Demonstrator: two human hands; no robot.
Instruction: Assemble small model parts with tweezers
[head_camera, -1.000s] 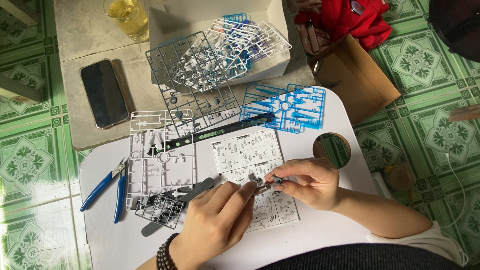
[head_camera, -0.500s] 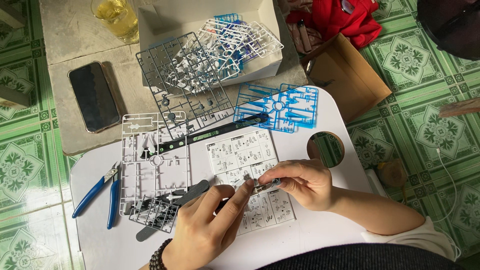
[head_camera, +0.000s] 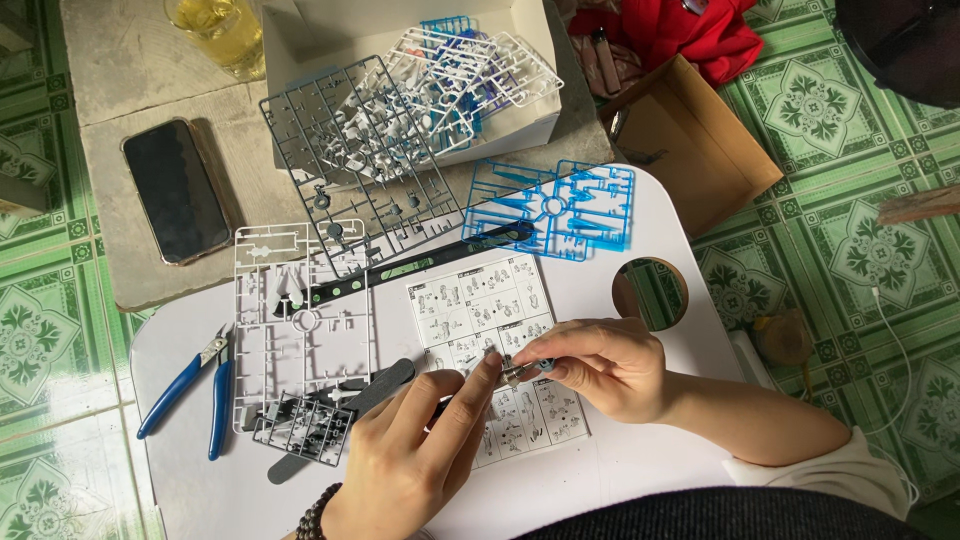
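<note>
A white table (head_camera: 660, 470) with a round hole carries blue nippers (head_camera: 190, 390), white sprue (head_camera: 300, 310), grey sprue (head_camera: 300, 425), file (head_camera: 345, 405), instruction sheet (head_camera: 490, 300) and blue sprue (head_camera: 555, 210), while beside it a stone slab (head_camera: 110, 90) bears a phone (head_camera: 175, 190), glass (head_camera: 215, 30) and box (head_camera: 420, 60).

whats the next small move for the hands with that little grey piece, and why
Probably press the small grey part together squarely. The right hand pinches it over the instruction sheet, and the left hand has a fingertip against its other side, so both already bracket it. The blue-handled nippers lie untouched at the left, which suggests cutting isn't the step in hand.
</note>
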